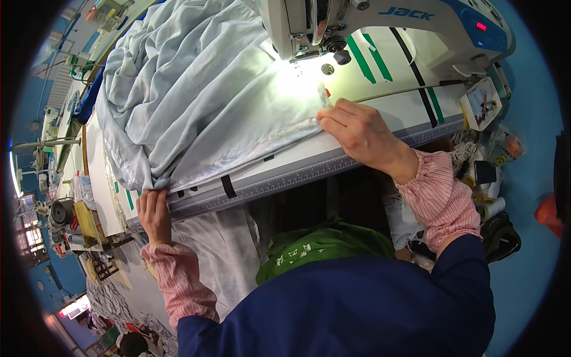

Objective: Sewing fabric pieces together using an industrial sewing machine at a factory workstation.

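A large pale blue-grey cloth [196,89] lies over the white sewing table, bunched in folds on the left and smoother toward the machine. My left hand [154,213] is closed on the cloth's near left corner at the table edge. At the other end of the same hem, my right hand [360,132] pinches the cloth's edge between thumb and fingers. The hem runs fairly straight between the two hands. Above the cloth's right part stands the sewing machine head [303,30], its lamp lighting the needle area; glare hides the needle and presser foot.
A grey measuring strip [297,178] runs along the table's front edge. Green tape strips [363,58] and black ones mark the tabletop. On the right are a small white box [480,104], thread spools [491,208] and plastic bags. White cloth [220,250] hangs below the table's edge.
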`<state>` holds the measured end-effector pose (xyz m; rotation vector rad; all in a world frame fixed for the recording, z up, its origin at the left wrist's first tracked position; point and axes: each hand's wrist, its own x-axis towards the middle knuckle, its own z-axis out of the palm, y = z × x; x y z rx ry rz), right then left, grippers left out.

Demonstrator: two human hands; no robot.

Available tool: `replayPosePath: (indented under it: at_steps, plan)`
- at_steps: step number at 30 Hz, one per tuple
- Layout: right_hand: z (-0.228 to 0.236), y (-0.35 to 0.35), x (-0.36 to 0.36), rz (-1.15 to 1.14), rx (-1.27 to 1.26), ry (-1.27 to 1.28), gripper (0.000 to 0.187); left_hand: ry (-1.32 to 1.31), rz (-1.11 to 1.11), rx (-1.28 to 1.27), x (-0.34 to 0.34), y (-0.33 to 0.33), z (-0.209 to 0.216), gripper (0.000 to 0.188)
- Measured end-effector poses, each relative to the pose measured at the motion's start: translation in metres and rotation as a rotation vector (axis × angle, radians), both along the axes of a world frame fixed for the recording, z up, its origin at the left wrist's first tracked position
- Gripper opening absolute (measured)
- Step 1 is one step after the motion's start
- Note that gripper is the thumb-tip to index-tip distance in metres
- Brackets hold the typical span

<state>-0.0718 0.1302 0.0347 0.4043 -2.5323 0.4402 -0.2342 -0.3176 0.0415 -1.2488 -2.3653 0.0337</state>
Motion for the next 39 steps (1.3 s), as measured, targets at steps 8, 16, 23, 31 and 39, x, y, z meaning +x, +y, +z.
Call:
replayPosePath:
  at_steps: [8, 16, 23, 31, 39]
  plan:
    - [-0.008, 0.006, -0.031, -0.094, 0.045, 0.015, 0.012, 0.025, 0.117, -0.037, -0.042, 0.03, 0.004, 0.02]
    - [-0.016, 0.005, -0.032, -0.21, 0.093, 0.011, 0.009, -0.053, 0.286, 0.028, -0.043, 0.041, -0.003, 0.023]
    - [-0.005, 0.069, -0.028, -0.64, -0.135, 0.064, 0.012, -0.199, 0.289, 0.211, -0.018, 0.029, -0.006, 0.03]
    - [-0.011, 0.115, -0.047, -0.863, -0.148, -0.19, 0.012, -0.305, 0.355, 0.263, -0.007, 0.021, -0.006, 0.032]
    - [0.043, 0.031, 0.041, -0.335, -0.294, 0.044, 0.006, -0.392, -0.331, 0.676, 0.064, 0.204, 0.034, 0.043]
